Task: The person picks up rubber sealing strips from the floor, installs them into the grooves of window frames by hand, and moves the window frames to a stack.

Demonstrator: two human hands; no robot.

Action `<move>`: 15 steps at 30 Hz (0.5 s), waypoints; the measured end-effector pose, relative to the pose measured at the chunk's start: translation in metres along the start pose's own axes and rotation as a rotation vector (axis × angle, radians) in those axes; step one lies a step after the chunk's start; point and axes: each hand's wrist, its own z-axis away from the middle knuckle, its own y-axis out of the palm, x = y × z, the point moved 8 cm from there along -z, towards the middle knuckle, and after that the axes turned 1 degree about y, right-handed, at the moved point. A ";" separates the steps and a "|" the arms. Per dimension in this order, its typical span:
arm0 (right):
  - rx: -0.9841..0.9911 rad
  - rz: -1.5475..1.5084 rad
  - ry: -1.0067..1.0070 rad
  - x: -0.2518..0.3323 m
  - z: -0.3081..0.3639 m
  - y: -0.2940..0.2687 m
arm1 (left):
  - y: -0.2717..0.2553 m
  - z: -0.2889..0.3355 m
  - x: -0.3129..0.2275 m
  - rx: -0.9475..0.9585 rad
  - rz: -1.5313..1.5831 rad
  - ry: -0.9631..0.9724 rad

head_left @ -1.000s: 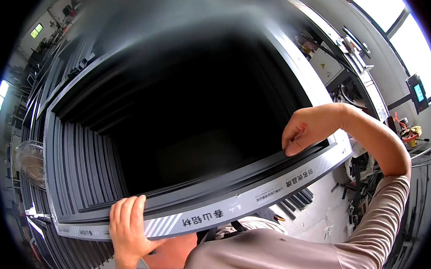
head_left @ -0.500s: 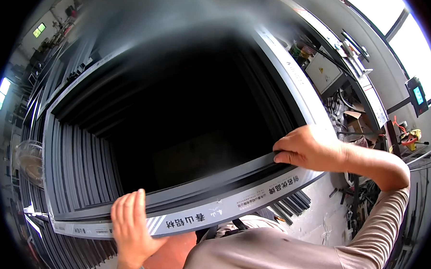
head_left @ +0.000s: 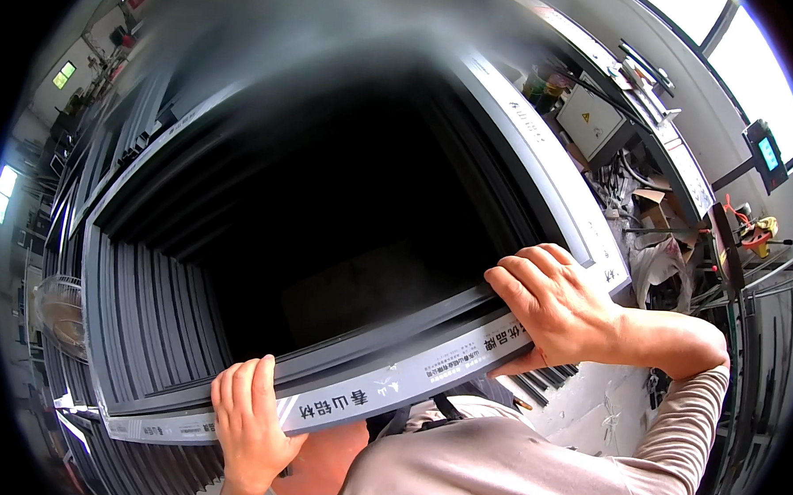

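A large rectangular grey metal frame (head_left: 363, 408), like a window frame, stands before my body with printed white film along its outer face. More dark grey frames (head_left: 150, 316) are nested close behind it, their side bars showing as ridges at the left; the inside is very dark. My left hand (head_left: 252, 423) holds the near bar toward its left end, fingers laid over the top edge and thumb along the outer face. Toward the right corner, my right hand (head_left: 557, 312) wraps the same bar, fingers over the top and thumb low on the outer side.
A wire-caged fan (head_left: 60, 312) stands at the left. Along the right run a workbench (head_left: 683, 158), a grey electrical box (head_left: 590, 119), a small lit display (head_left: 766, 156) and a cardboard box (head_left: 664, 210). Dark bar pieces (head_left: 541, 386) lie under the frame's right end. An orange-red surface (head_left: 325, 461) shows below.
My right hand has gone from pinching the inner edge to wrapping the near bar, its thumb now on the outer face. The left hand keeps its place on the bar. The view shifts slightly.
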 end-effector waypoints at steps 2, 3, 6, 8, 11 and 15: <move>0.007 -0.011 0.002 0.000 -0.001 -0.001 | 0.002 0.002 0.001 0.009 -0.001 -0.006; 0.021 -0.017 0.006 0.000 -0.001 -0.002 | 0.001 0.002 0.002 0.008 -0.003 -0.010; 0.078 -0.065 -0.059 -0.004 -0.007 -0.011 | 0.001 -0.005 0.001 0.081 0.064 -0.016; 0.313 -0.326 0.049 -0.031 -0.020 -0.011 | -0.001 -0.005 -0.001 0.096 0.070 -0.029; 0.655 -0.418 0.131 -0.057 -0.036 0.002 | -0.003 -0.021 -0.021 0.064 0.037 0.117; 0.989 -0.525 0.159 -0.059 -0.058 0.025 | 0.002 -0.029 -0.036 0.012 0.053 0.153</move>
